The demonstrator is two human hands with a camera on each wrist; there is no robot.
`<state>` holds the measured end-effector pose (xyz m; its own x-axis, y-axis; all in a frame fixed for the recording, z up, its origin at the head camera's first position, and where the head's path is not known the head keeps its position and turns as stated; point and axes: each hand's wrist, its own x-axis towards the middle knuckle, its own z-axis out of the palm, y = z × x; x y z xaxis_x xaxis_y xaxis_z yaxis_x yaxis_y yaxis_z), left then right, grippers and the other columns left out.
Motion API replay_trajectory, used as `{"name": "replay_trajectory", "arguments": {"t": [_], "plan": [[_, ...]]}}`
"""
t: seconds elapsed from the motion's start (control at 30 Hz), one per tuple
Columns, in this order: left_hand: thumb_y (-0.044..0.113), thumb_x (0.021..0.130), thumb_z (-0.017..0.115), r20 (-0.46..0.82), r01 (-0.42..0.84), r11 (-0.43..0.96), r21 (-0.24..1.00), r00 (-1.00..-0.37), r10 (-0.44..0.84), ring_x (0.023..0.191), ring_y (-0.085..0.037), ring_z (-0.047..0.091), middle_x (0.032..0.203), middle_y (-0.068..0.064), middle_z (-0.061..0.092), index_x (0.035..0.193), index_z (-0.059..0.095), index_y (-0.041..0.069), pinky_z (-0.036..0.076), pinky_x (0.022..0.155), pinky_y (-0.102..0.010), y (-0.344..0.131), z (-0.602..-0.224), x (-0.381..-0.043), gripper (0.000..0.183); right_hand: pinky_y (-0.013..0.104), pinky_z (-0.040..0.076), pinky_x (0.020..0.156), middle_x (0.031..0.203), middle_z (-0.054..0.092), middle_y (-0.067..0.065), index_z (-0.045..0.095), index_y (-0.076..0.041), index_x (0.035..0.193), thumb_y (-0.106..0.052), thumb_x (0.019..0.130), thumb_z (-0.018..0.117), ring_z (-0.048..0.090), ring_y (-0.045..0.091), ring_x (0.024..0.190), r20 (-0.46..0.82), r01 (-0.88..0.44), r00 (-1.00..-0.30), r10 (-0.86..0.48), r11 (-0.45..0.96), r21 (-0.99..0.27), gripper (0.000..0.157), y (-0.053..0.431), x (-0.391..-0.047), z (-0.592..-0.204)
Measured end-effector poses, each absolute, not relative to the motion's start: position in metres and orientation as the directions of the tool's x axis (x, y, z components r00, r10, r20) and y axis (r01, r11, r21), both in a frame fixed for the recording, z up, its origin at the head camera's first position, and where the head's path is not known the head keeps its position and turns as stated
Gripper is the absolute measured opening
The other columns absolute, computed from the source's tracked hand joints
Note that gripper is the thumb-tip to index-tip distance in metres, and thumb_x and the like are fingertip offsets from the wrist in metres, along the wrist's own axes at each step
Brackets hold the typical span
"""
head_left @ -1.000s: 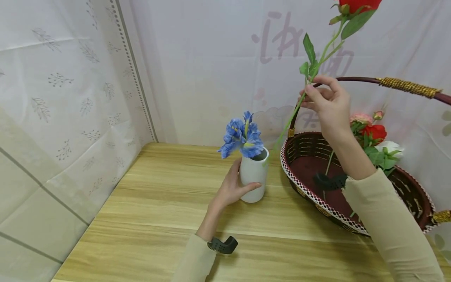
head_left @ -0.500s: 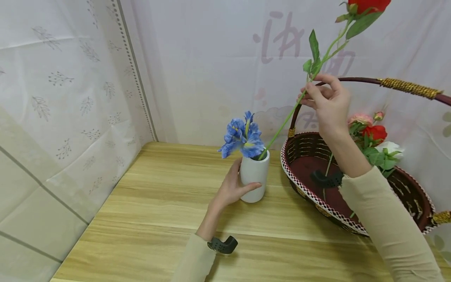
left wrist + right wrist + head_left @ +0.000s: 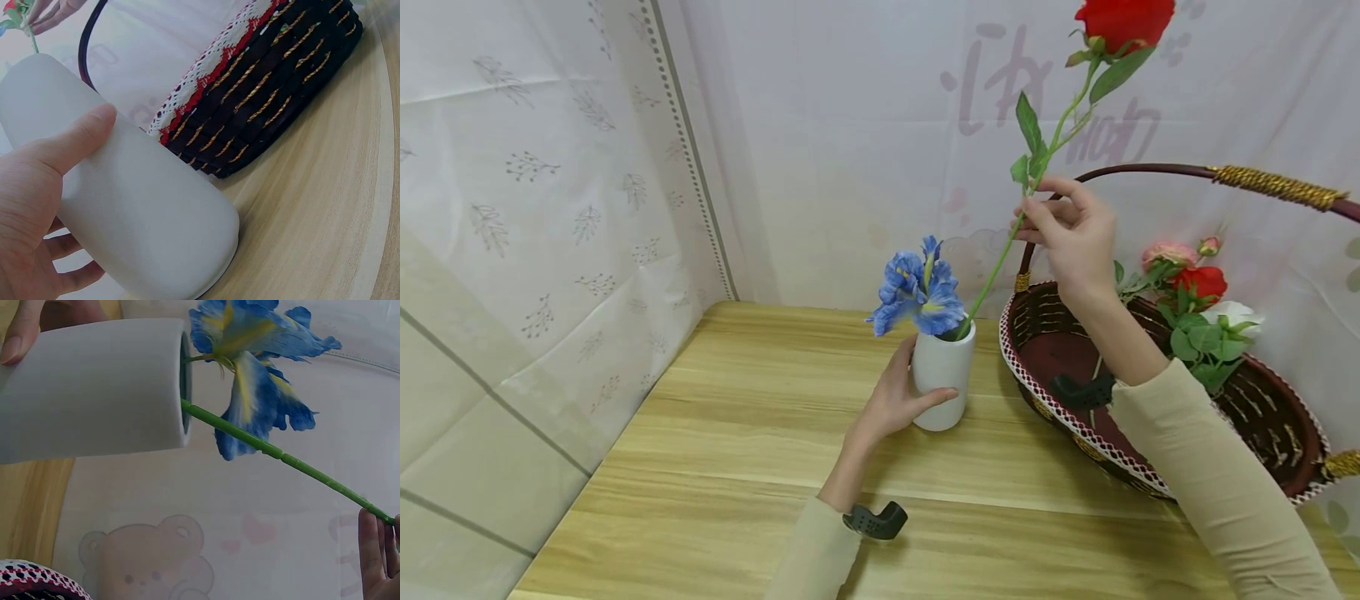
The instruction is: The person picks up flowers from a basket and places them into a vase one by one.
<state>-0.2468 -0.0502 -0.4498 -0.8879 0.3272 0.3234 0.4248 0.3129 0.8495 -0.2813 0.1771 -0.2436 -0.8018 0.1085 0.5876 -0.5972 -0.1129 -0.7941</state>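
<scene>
A white vase (image 3: 942, 379) stands upright on the table, and my left hand (image 3: 897, 396) grips its side with the thumb across the front. The blue iris (image 3: 917, 290) leans out of its mouth to the left. Above and to the right, my right hand (image 3: 1075, 237) pinches the green stem of a red rose (image 3: 1126, 21), just below its leaves. In the right wrist view, the lower end of the green stem (image 3: 269, 449) goes into the vase mouth beside the iris. How deep it reaches is hidden inside the vase.
To the right of the vase stands a dark woven basket (image 3: 1078, 437) with a tall arched handle (image 3: 1180, 170). Pink, red and white flowers (image 3: 1201, 286) lie in it, partly behind my right forearm. A patterned curtain (image 3: 820, 150) hangs behind the wooden table (image 3: 737, 433).
The rose's stem end came down into the vase mouth. Since then my right hand has shifted left and slightly down with the rose, making the stem steeper. My left hand stays on the vase.
</scene>
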Motion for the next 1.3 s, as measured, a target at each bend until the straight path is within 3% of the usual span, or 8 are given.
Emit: {"name": "replay_trajectory", "arguments": {"t": [0.77, 1.3], "plan": [[0.037, 0.083, 0.085, 0.331, 0.426, 0.302, 0.853, -0.888, 0.319, 0.125, -0.019, 0.053, 0.143, -0.004, 0.048, 0.157, 0.027, 0.015, 0.047, 0.102, -0.043, -0.051, -0.449, -0.246, 0.096, 0.029, 0.06, 0.072, 0.091, 0.071, 0.01, 0.068, 0.003, 0.121, -0.007, 0.095, 0.07, 0.07, 0.017, 0.074, 0.571, -0.57, -0.821, -0.003, 0.054, -0.82, 0.027, 0.16, -0.283, -0.273], [0.037, 0.084, 0.084, 0.321, 0.417, 0.304, 0.857, -0.892, 0.319, 0.127, -0.02, 0.052, 0.144, -0.005, 0.047, 0.157, 0.026, 0.014, 0.047, 0.102, -0.043, -0.05, -0.447, -0.245, 0.097, 0.028, 0.06, 0.072, 0.095, 0.069, 0.023, 0.066, 0.006, 0.12, -0.012, 0.098, 0.068, 0.068, 0.014, 0.074, 0.539, -0.544, -0.839, -0.079, 0.177, -0.82, 0.028, 0.149, -0.283, -0.297]]}}
